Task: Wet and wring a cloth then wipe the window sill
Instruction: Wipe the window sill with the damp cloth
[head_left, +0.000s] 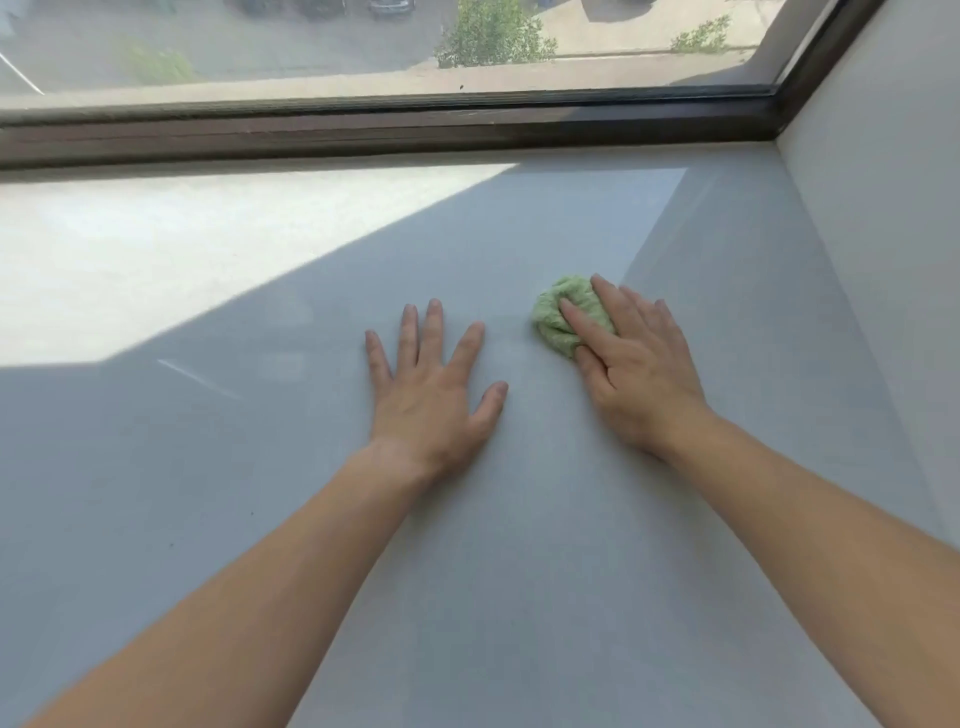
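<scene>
Crumpled green cloth (558, 322) under right hand (639, 374)

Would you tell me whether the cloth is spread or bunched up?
Bunched up: the cloth sits as a crumpled wad under the right hand.

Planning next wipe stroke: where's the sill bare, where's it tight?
Bare: window sill left of the left hand, and beyond both hands up to the window frame. Tight: narrow gap between that hand and the green cloth under the right hand.

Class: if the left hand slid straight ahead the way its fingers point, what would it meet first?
Bare window sill lies ahead of the left hand; first obstacle is likely the dark window frame.
</scene>
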